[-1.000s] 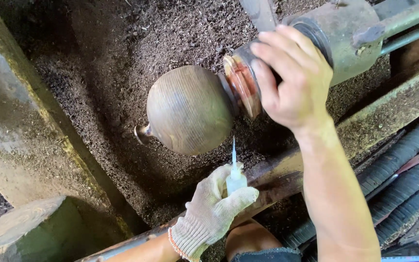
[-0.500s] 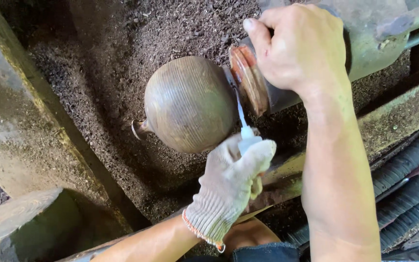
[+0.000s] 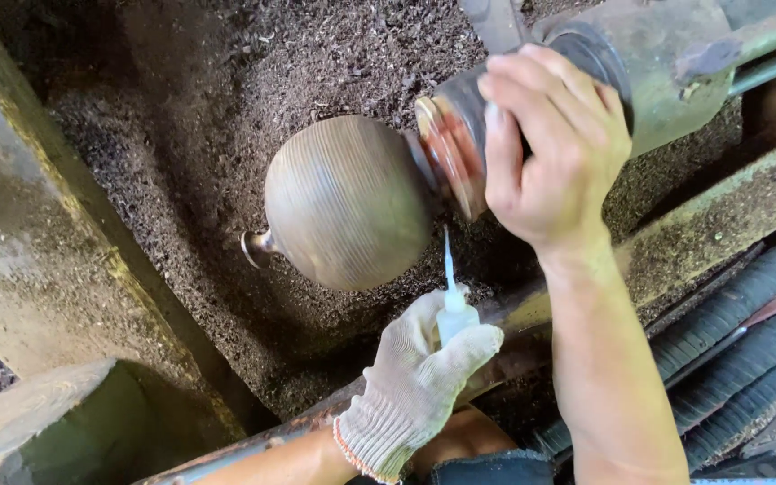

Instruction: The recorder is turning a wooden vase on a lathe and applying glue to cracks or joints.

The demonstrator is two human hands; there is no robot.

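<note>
A person works at a lathe, seen from above. The bare right hand (image 3: 557, 153) wraps over the round metal chuck (image 3: 460, 144), fingers curled across its dark rim and its reddish wooden face plate, the thumb side turned toward the camera. Fixed to that plate is a rounded wooden ball (image 3: 348, 202), its surface ringed with fine turned grooves; a small knob sticks out of its far end, to the left in the picture. The ball hangs clear above a bed of dark wood shavings (image 3: 208, 108) that fills the trough below.

The left hand (image 3: 415, 386), in a white knitted glove, grips a small clear squeeze bottle (image 3: 454, 314), fingers closed around its body. The bottle's thin white nozzle points upward, its tip just beside the lower edge of the ball, near where the ball meets the face plate; whether the tip touches the wood cannot be told.

A grey metal motor housing (image 3: 666, 72) runs off to the upper right behind the chuck. A dust-covered rail (image 3: 702, 242) crosses beneath the right forearm, and black ribbed hoses (image 3: 747, 332) lie at lower right.
</note>
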